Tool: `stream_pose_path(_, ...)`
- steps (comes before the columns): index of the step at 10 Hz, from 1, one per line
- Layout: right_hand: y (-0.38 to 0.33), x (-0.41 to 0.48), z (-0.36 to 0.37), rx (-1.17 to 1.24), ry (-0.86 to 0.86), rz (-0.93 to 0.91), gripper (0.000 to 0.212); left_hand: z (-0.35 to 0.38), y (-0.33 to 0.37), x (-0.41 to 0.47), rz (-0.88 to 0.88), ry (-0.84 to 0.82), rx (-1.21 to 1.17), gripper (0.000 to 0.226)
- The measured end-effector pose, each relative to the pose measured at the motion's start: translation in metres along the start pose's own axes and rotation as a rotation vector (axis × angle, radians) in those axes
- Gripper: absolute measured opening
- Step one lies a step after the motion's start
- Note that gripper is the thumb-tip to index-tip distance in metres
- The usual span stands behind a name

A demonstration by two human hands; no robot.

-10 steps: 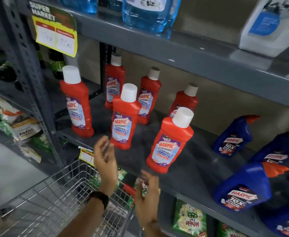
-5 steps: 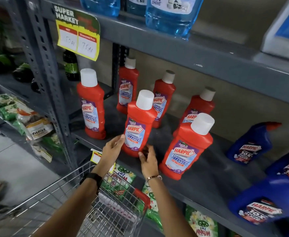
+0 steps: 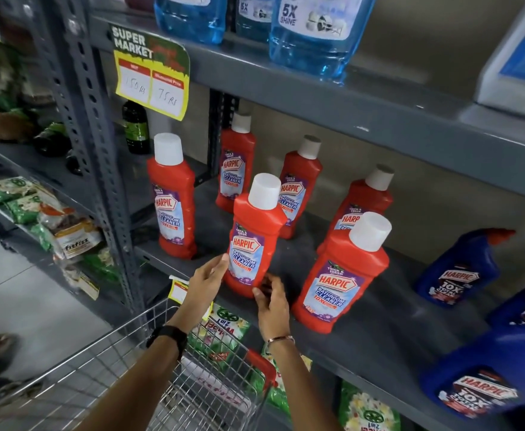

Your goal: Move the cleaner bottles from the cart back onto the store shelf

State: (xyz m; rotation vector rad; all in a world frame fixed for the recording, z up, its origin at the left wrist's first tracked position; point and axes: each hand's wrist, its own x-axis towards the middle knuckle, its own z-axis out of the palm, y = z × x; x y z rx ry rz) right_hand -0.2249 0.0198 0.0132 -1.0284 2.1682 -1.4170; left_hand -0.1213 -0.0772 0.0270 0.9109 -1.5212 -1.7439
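Several red cleaner bottles with white caps stand on the grey shelf (image 3: pixel 379 325). The middle front red bottle (image 3: pixel 253 237) stands upright near the shelf's front edge. My left hand (image 3: pixel 208 279) presses its fingertips on the bottle's lower left side. My right hand (image 3: pixel 272 301) curls around its lower right base. Other red bottles stand at the left (image 3: pixel 174 197), at the right front (image 3: pixel 342 275) and along the back (image 3: pixel 301 185). Below my arms is the wire cart (image 3: pixel 115 377) with a red handle; no bottle shows in its visible part.
Blue cleaner bottles (image 3: pixel 460 269) stand to the right on the same shelf. The shelf above carries clear blue liquid bottles (image 3: pixel 310 35) and a yellow price tag (image 3: pixel 152 73). A perforated post (image 3: pixel 93 150) stands at the left. Green packets (image 3: pixel 223 331) fill the shelf below.
Both hands rose from above the cart to the middle front red bottle and now touch its base on either side. The view has moved closer to the shelf.
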Motion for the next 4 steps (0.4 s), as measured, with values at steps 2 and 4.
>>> stream_pose_path(2, -0.009, -0.04, -0.014, 0.243, 0.173, 0.033, 0.039, 0.017, 0.012, -0.043, 0.22, 0.283, -0.137, 0.032)
stream_pose_path(4, -0.066, -0.093, -0.091, 0.374, 0.189, -0.125, 0.023, 0.056, 0.067, -0.103, 0.507, 0.3, -0.127, 0.054)
